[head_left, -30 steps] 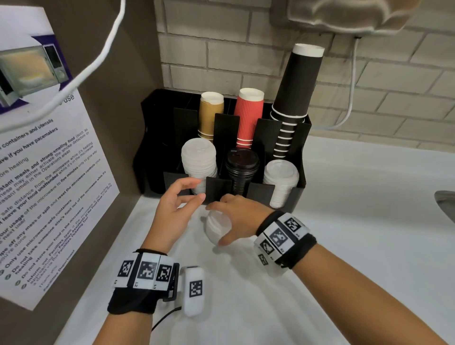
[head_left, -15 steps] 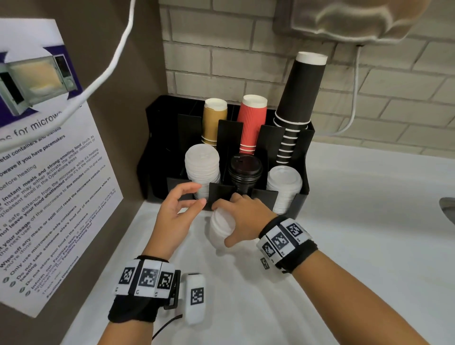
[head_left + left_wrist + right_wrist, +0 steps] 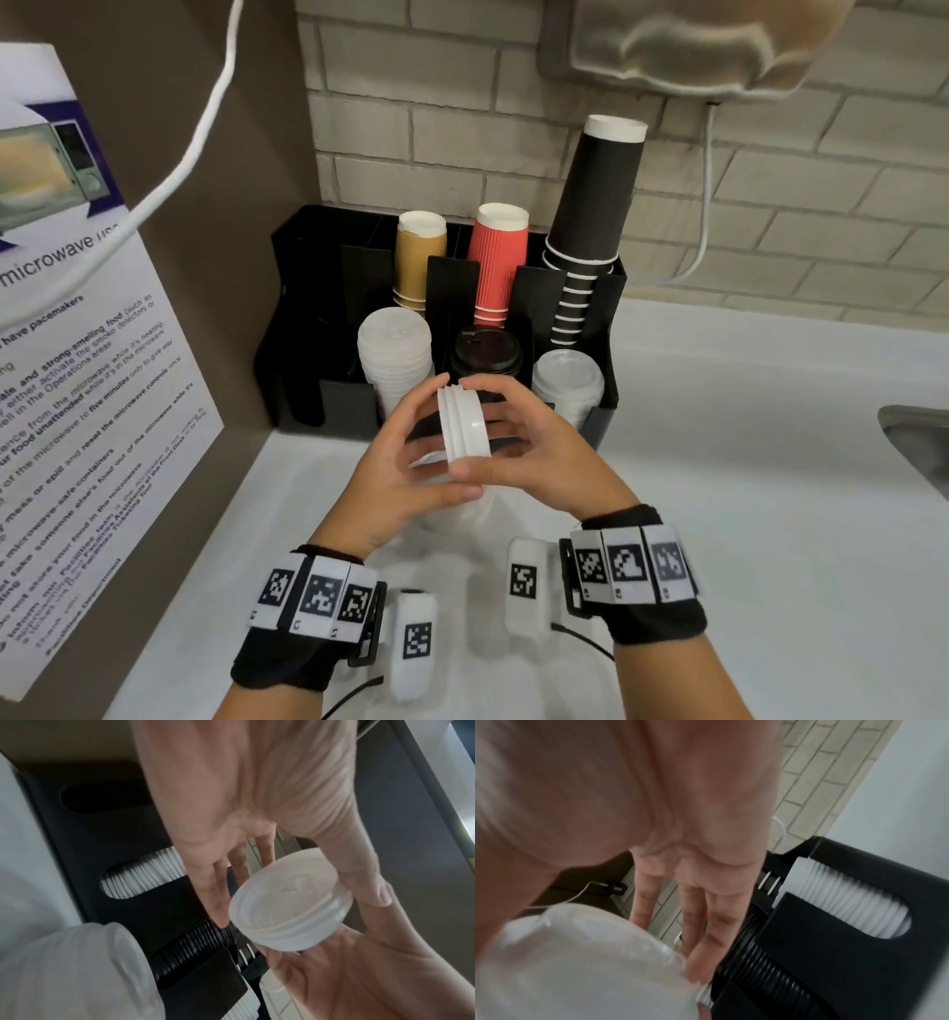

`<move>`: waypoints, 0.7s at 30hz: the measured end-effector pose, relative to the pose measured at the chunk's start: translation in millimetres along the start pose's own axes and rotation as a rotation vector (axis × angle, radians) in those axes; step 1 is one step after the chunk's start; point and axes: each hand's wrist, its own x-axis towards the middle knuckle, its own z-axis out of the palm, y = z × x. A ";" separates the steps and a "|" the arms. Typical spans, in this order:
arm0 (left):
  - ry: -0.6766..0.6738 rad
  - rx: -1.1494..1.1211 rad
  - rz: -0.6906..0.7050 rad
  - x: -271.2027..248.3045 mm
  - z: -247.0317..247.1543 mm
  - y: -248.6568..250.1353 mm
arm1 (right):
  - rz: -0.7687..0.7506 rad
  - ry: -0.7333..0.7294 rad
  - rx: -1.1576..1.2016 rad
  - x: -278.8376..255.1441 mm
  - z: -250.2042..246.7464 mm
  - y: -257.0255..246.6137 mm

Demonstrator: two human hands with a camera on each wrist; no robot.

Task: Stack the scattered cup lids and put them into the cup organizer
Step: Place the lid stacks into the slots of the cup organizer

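Note:
A short stack of white cup lids stands on edge between both my hands, just above the white counter. My left hand cups its left face, index finger on top and thumb underneath. From the right, my right hand grips the stack. In the left wrist view the lid stack sits between fingers and thumb. The right wrist view shows the lids blurred at lower left. Right behind stands the black cup organizer, with a white lid stack, a black lid stack and another white lid stack in its front slots.
Tan cups, red cups and a tall column of black cups fill the organizer's back row. A brown panel with a poster walls the left side. A metal sink edge shows at far right. A brick wall stands behind.
My right hand has lifted the lids off the counter and turned them on edge. The left hand, which hovered open beside them, now holds the stack too.

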 end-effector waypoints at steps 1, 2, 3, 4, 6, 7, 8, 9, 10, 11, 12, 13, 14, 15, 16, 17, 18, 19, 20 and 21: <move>-0.004 0.001 0.002 0.5 -0.1 0.2 | 0.002 0.004 0.018 -1.0 -2.0 0.6; -0.002 0.001 0.004 1.1 0.1 0.3 | 0.002 0.009 0.032 -1.8 -3.5 1.1; 0.004 0.001 0.006 1.3 0.5 0.7 | 0.000 0.014 0.038 -2.4 -4.3 1.3; 0.010 0.003 0.010 1.6 1.4 1.1 | -0.001 0.020 0.036 -2.6 -4.4 1.3; 0.014 0.011 0.014 2.0 3.2 1.7 | -0.005 0.036 0.036 -2.7 -3.1 1.6; 0.015 0.016 0.014 2.3 3.9 1.8 | -0.009 0.044 0.045 -2.8 -2.3 2.1; 0.017 0.019 0.013 2.5 4.4 1.7 | -0.012 0.049 0.055 -3.1 -1.5 2.2; 0.020 0.022 0.011 2.9 4.8 1.7 | -0.014 0.051 0.059 -3.4 -0.8 2.1; 0.022 0.026 0.011 3.3 5.0 1.6 | -0.016 0.049 0.059 -3.8 -0.1 2.0; 0.021 0.033 0.012 3.6 5.2 1.6 | -0.019 0.044 0.057 -4.0 0.9 2.3; 0.019 0.046 0.014 3.8 5.6 1.6 | -0.022 0.037 0.055 -4.2 1.5 2.6; 0.018 0.063 0.014 4.1 5.8 1.5 | -0.027 0.032 0.053 -4.0 1.7 2.7; 0.019 0.079 0.011 4.1 5.5 1.5 | -0.034 0.030 0.050 -3.3 0.3 2.6; 0.028 0.089 0.006 4.1 4.8 1.4 | -0.045 0.040 0.044 -2.0 -2.9 2.1; 0.049 0.093 0.000 3.8 3.3 1.6 | -0.065 0.071 0.028 0.0 -9.0 1.4; 0.081 0.098 -0.007 3.7 1.1 1.9 | -0.092 0.130 -0.002 3.1 -17.9 0.4; 0.123 0.104 -0.011 3.4 -1.1 2.4 | -0.121 0.209 -0.046 6.9 -29.6 -0.7; 0.172 0.111 -0.011 3.0 -3.4 3.0 | -0.150 0.291 -0.102 11.1 -43.3 -1.9; 0.223 0.118 -0.009 2.2 -5.8 3.2 | -0.167 0.357 -0.167 15.6 -58.5 -3.1; 0.267 0.127 -0.005 1.1 -8.2 3.3 | -0.160 0.398 -0.245 20.3 -73.9 -3.4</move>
